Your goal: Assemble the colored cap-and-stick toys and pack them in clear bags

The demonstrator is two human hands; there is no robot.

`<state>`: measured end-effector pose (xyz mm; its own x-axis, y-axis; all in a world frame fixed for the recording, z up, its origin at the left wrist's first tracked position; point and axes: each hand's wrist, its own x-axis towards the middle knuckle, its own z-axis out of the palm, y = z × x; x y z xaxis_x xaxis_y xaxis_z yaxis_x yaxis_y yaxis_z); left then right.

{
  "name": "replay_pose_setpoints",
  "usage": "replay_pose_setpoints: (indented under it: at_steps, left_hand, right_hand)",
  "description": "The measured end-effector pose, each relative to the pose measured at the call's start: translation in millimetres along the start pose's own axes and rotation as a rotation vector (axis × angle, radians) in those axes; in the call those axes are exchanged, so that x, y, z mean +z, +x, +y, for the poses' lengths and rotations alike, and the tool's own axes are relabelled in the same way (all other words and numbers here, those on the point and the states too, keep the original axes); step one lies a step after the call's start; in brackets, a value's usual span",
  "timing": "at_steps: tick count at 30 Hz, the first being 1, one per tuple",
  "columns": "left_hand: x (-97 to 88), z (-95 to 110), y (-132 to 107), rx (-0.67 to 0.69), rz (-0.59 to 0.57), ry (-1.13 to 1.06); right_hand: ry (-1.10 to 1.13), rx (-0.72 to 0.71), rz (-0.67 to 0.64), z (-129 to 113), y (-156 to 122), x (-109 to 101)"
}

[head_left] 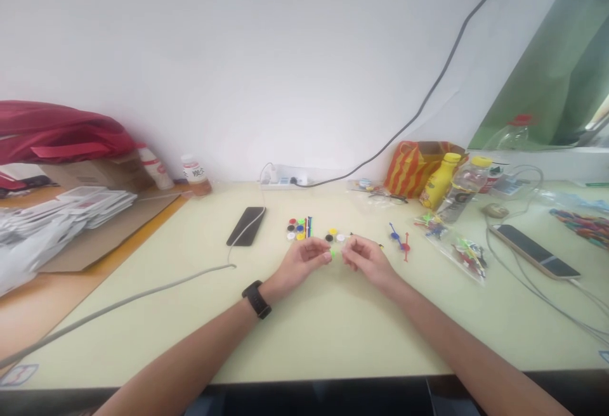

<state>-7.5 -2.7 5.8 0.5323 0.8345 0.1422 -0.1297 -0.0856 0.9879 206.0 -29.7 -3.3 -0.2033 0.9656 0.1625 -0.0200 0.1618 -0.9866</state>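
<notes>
The pale yellow table (333,346) there carries a black phone (244,222), coloured discs (300,229) beside thin arrows (308,227), a blue spinner (394,236) near a red spinner (405,247), a clear bag (469,259) of small parts, and another phone (533,251) farther right.

Between forearms (209,347): table (328,333), passable
Past left hand (302,259): discs (299,229), phone (248,231), cable (143,294) block
Past right hand (368,260): spinners (394,236), bag (457,264)

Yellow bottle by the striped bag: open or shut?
Shut: a yellow cap sits on top of the yellow bottle. Can't tell how tightly it's screwed on.
</notes>
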Motion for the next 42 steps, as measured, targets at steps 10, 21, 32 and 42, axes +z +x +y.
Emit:
replay_pose_setpoints:
  at_steps: [10,21,32,42]
  left_hand:
    - [0.1,1,-1,-0.002,-0.028,0.012]
    - [0.3,2,0,-0.006,0.004,-0.016]
    - [-0.3,-3,2,0.006,0.041,-0.033]
    - [-1.0,-2,1,0.013,0.015,-0.031]
  right_hand:
    - [0.045,0.011,-0.023,6,1,5]
    - [0.018,-0.016,0.102,-2,-3,4]
    - [0.118,0.177,-0.095,0,-1,-2]
    - [0.092,0.11,0.102,-2,-3,6]
